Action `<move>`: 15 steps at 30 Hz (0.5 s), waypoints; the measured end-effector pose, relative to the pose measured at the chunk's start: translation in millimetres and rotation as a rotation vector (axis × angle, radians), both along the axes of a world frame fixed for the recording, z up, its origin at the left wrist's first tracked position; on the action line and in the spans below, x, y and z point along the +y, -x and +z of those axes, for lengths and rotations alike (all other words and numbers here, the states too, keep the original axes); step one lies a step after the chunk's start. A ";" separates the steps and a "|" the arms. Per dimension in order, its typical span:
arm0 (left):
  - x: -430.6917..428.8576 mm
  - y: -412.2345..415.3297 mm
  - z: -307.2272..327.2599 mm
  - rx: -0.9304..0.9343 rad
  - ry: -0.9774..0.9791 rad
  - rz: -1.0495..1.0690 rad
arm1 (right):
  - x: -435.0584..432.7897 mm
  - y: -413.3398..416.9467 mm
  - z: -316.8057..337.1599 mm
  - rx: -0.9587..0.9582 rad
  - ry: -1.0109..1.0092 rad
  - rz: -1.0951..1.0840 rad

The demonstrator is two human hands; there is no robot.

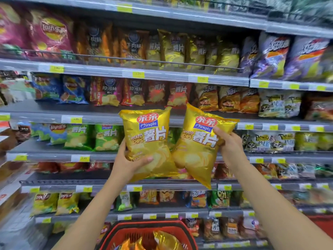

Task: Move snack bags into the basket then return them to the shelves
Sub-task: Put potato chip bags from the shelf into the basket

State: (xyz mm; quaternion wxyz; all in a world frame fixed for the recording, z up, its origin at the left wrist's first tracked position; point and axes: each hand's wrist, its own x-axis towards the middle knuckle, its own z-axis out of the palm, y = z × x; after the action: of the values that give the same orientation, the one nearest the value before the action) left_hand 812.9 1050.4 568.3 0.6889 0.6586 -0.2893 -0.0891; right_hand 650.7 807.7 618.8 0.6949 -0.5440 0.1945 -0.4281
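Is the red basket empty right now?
No, a crinkled gold bag already lies inside the red basket at the bottom of the view.

Bright, even light (blurred, bowed edges)

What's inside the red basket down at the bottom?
The red basket holds shiny gold and orange snack bags. Whatever lies beneath them is covered, and the picture's edge cuts off the basket's near half.
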 end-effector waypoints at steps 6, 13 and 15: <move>-16.7 3.4 56.8 -0.091 0.095 -0.002 | -10.8 10.2 54.6 -0.168 0.023 -0.050; -60.2 -43.4 143.7 -0.371 0.225 0.003 | -39.8 -26.1 142.5 -0.337 0.126 -0.071; -74.5 -62.9 163.1 -0.396 0.272 -0.001 | -51.7 -39.8 162.6 -0.379 0.147 -0.082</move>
State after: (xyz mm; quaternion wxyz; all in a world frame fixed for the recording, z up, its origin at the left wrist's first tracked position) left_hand 875.8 975.9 731.4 0.7010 0.5643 -0.4284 0.0812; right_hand 690.5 755.9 781.4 0.6596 -0.4945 0.0503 -0.5638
